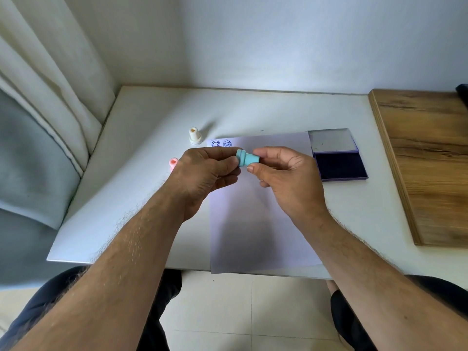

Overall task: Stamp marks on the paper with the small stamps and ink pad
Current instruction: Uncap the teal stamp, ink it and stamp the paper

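Two hands are raised above the white paper [260, 211], and a teal stamp [247, 159] is held between them, lying on its side: the left hand [202, 176] pinches its wider end and the right hand [286, 178] pinches its narrower end. Two blue round marks [221, 143] are seen at the far left corner of the paper. Farther on the tabletop [141, 173], a pink stamp [173, 163] and a white stamp [195, 135] are placed left of the paper, and the open ink pad [338, 158] is placed just beside its right edge.

light: soft daylight from my left | shadows: faint, falling right | edges: wide-angle bending | focus: slightly soft
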